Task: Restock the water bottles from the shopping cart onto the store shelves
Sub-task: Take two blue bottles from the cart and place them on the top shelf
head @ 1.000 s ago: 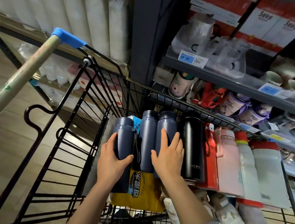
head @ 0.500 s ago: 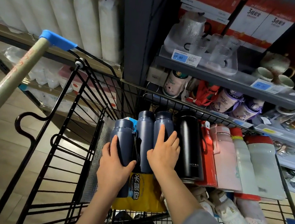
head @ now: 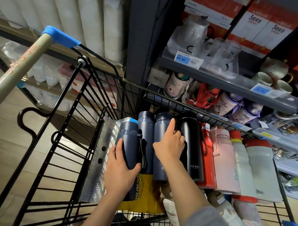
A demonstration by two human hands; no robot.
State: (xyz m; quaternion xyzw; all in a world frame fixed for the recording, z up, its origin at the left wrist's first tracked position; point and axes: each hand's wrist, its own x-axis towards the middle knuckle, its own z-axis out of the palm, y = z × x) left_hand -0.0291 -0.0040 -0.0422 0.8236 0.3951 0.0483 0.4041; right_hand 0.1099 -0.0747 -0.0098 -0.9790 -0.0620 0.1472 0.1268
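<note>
In the middle of the frame, bottles lie side by side in the black wire cart (head: 55, 140). The left hand (head: 121, 171) grasps the leftmost navy bottle (head: 128, 143), thumb and fingers wrapped around its lower body. The right hand (head: 169, 147) curls over a third navy bottle (head: 161, 132), index finger stretched along it, other fingers tucked toward the black bottle (head: 189, 143). Shelves (head: 228, 85) of cups fill the upper right.

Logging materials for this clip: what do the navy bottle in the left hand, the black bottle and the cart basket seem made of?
Navy bottle: likely coated metal, matte; even colour, no see-through, soft sheen.
Black bottle: probably the same, slightly glossier; a bright highlight runs along its side.
Cart basket: black-coated steel wire; thin rigid rods in a grid.
The left hand grips the navy one.
</note>
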